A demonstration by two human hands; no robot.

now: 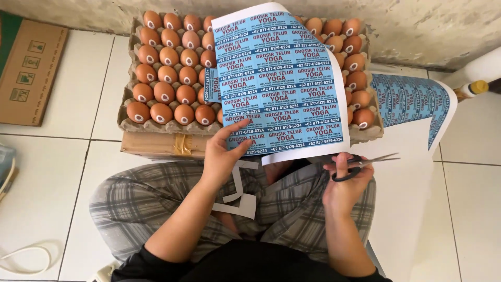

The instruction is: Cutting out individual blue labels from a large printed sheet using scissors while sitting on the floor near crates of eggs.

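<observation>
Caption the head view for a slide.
Left hand holds a blue printed label sheet, right hand holds scissors, above trays of brown eggs.

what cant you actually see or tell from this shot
Head view only:
- Middle eggs of the egg tray: hidden behind the blue label sheet that the left hand holds up.
- Scissors handles: mostly covered by the right hand.
- Yellow-capped bottle: cut off by the right edge.
- Cardboard box under the tray: mostly hidden by tray and knees.
</observation>
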